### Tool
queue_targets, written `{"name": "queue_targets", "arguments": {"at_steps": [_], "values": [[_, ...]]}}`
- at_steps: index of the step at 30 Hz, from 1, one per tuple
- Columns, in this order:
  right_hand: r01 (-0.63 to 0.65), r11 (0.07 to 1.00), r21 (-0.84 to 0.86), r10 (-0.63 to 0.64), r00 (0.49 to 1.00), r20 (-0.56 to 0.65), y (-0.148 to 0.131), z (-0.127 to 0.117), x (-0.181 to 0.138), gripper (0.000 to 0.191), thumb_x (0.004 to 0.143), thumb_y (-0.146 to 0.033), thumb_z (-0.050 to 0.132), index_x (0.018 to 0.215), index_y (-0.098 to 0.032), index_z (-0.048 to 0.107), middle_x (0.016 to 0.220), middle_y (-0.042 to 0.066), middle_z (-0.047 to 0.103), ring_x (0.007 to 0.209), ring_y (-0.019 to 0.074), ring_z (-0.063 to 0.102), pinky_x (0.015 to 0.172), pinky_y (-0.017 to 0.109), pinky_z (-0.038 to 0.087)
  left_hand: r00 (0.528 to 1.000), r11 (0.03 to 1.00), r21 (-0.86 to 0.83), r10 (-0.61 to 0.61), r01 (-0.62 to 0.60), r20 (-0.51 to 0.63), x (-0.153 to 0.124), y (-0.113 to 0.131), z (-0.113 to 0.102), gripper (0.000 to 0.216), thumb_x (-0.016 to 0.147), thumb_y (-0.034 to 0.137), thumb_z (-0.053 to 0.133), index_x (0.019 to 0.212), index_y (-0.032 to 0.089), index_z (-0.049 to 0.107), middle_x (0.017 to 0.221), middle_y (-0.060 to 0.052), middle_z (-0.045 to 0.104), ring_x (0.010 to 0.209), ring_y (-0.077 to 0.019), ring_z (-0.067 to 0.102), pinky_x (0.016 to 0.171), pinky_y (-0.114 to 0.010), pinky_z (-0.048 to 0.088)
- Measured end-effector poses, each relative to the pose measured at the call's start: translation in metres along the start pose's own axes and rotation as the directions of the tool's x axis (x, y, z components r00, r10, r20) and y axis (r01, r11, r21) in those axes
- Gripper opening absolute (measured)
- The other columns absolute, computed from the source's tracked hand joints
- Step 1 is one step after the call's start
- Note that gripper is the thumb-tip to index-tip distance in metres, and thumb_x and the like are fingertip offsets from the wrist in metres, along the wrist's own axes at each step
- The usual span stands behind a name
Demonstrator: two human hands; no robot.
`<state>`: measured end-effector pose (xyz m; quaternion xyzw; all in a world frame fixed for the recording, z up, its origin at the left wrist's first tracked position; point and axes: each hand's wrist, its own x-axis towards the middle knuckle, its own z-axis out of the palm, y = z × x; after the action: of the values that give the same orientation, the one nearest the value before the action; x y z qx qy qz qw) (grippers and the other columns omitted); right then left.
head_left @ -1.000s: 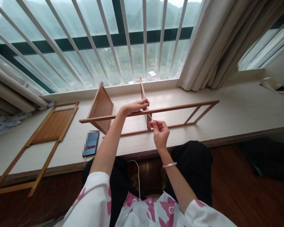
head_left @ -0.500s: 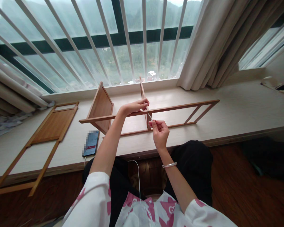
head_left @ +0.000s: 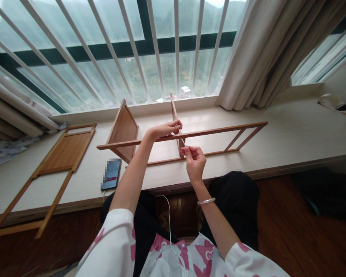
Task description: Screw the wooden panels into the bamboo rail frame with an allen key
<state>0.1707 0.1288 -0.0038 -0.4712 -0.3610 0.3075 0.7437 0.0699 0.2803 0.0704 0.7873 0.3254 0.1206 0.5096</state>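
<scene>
A wooden frame (head_left: 219, 131) stands on its long side on the white ledge, with a square panel (head_left: 123, 130) upright at its left end and a narrower board (head_left: 173, 109) across its middle. My left hand (head_left: 168, 129) reaches over the upper rail, its fingers curled at the joint with the middle board. Below that rail, my right hand (head_left: 195, 159) is closed in a pinch on a thin metal rod (head_left: 183, 142). The rod's tip points up at the same joint; whether it sits in a screw head is too small to tell.
Another wooden frame (head_left: 65, 154) with a panel lies flat at the left, its end jutting past the ledge (head_left: 291, 130). A phone (head_left: 111, 174) with a white cable lies near my left forearm. A barred window and curtains (head_left: 248, 57) stand behind.
Almost nothing differs. The rod's angle in my right fingers has shifted very slightly; both hands and the frame stay in place.
</scene>
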Motion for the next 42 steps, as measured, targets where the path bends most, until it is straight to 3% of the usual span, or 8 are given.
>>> {"name": "queue_targets", "arguments": {"at_steps": [6, 15, 21, 30, 42], "values": [[0.017, 0.999, -0.050, -0.017, 1.000, 0.006, -0.001, -0.001, 0.000, 0.021, 0.078, -0.037, 0.054, 0.083, -0.017, 0.053, 0.076, 0.005, 0.066, 0.069, 0.0148, 0.063, 0.068, 0.031, 0.052, 1.000, 1.000, -0.002, 0.004, -0.004, -0.006, -0.001, 0.002, 0.001, 0.029, 0.078, 0.045, 0.045, 0.092, 0.020, 0.049, 0.082, -0.002, 0.046, 0.073, -0.0103, 0.048, 0.051, -0.016, 0.037], [0.137, 0.937, -0.323, -0.120, 0.990, 0.072, -0.003, -0.004, -0.002, 0.020, 0.080, -0.038, 0.052, 0.083, -0.019, 0.059, 0.078, 0.004, 0.065, 0.071, 0.0154, 0.061, 0.070, 0.030, 0.049, 1.000, 1.000, 0.005, 0.009, -0.009, 0.025, 0.000, 0.002, 0.000, 0.029, 0.079, 0.046, 0.044, 0.093, 0.021, 0.047, 0.080, -0.001, 0.045, 0.071, -0.0093, 0.046, 0.052, -0.016, 0.037], [0.174, 0.909, -0.379, -0.151, 0.985, 0.088, -0.005, -0.004, -0.002, 0.020, 0.082, -0.037, 0.050, 0.084, -0.019, 0.059, 0.078, 0.004, 0.064, 0.071, 0.0154, 0.060, 0.069, 0.029, 0.048, 1.000, 1.000, 0.025, 0.007, -0.007, 0.019, -0.001, 0.002, 0.000, 0.029, 0.079, 0.046, 0.043, 0.093, 0.021, 0.047, 0.082, -0.002, 0.046, 0.073, -0.0100, 0.046, 0.052, -0.016, 0.037], [0.147, 0.929, -0.338, -0.118, 0.987, 0.105, -0.009, -0.003, -0.002, 0.019, 0.081, -0.037, 0.051, 0.084, -0.020, 0.058, 0.078, 0.004, 0.064, 0.072, 0.0154, 0.061, 0.070, 0.029, 0.049, 1.000, 1.000, 0.030, 0.005, -0.005, 0.023, -0.002, 0.005, 0.001, 0.030, 0.079, 0.046, 0.044, 0.093, 0.020, 0.047, 0.083, -0.002, 0.046, 0.076, -0.0105, 0.046, 0.053, -0.016, 0.038], [0.013, 0.998, -0.064, -0.006, 0.993, 0.120, -0.006, 0.001, 0.001, 0.021, 0.078, -0.038, 0.055, 0.084, -0.019, 0.057, 0.079, 0.003, 0.066, 0.072, 0.0151, 0.062, 0.069, 0.031, 0.052, 1.000, 0.999, 0.027, 0.026, -0.026, 0.006, 0.001, -0.002, -0.001, 0.030, 0.078, 0.047, 0.045, 0.093, 0.021, 0.049, 0.081, -0.001, 0.046, 0.072, -0.0098, 0.047, 0.052, -0.017, 0.038]]}}
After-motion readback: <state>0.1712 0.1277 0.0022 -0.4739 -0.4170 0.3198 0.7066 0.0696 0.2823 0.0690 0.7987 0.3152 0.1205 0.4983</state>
